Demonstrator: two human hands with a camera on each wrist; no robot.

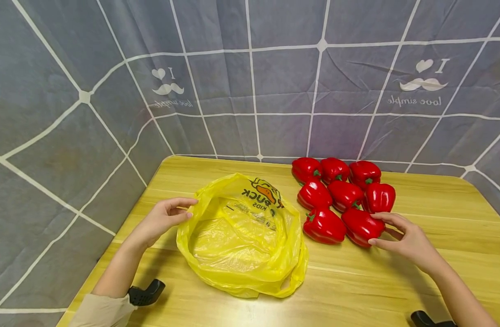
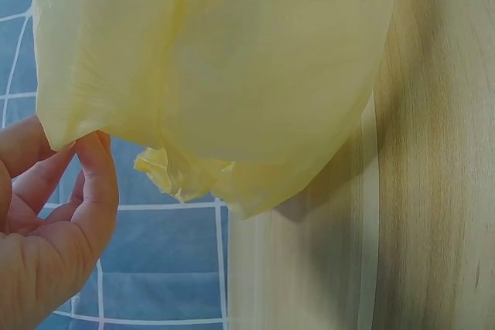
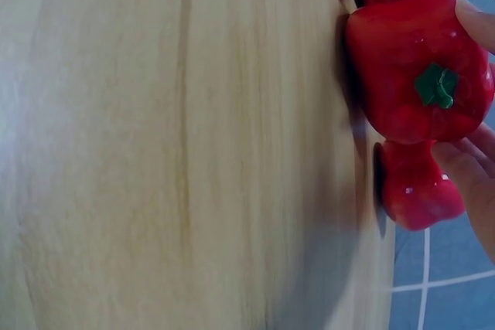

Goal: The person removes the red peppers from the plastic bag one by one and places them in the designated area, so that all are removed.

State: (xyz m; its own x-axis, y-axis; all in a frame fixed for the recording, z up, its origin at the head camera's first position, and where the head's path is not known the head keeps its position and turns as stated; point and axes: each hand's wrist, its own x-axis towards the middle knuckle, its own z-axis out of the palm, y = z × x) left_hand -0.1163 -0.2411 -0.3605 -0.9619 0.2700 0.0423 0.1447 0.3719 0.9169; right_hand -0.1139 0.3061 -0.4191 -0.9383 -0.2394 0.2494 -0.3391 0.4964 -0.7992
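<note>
A yellow plastic bag (image 1: 237,272) lies on the table with its mouth spread upward and a duck print on its inner far wall. My left hand (image 1: 162,220) pinches the bag's left rim between thumb and fingers; the left wrist view shows the bag's thin film (image 2: 232,75) hanging from the fingertips. To the right, several shiny red bell peppers (image 1: 346,195) sit close together in rows. My right hand (image 1: 415,243) grips the front right bell pepper (image 1: 358,227), thumb on its near side and fingers on its far side. Its green stem (image 3: 438,86) shows in the right wrist view.
The wooden table (image 1: 344,290) reaches a grey cloth with white grid lines (image 1: 282,91) at the back and left. Black wrist devices (image 1: 147,293) are at both forearms. The bag's right side stands close to the nearest peppers.
</note>
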